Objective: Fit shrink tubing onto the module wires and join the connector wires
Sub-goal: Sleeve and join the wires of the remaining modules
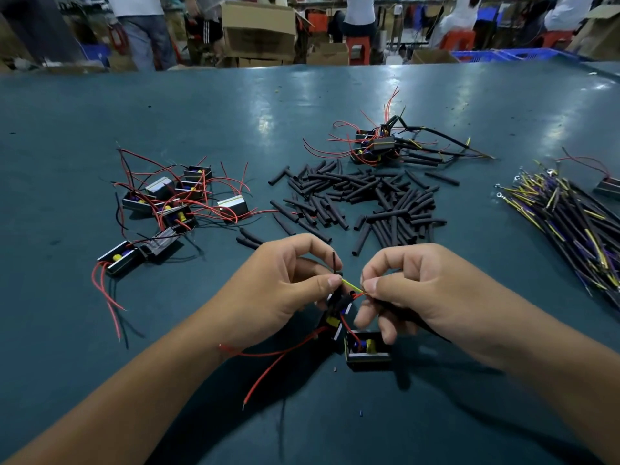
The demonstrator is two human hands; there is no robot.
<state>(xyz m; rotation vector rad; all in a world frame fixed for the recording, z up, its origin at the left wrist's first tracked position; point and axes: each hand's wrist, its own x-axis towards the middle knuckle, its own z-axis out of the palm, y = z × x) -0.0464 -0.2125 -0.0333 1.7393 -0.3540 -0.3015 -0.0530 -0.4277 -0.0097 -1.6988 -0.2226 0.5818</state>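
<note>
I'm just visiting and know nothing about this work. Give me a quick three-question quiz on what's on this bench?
1. True or false: the left hand and right hand both pinch wires.
2. The loose black tubing pieces lie: A) in a box, B) on the table, C) on a chair.
3. What colour are the long wires on the module pile?

Key: 1 true; 2 B; 3 red.

modules point(174, 203) left, tubing point(362, 203) centre, cables point(570, 223) right
</note>
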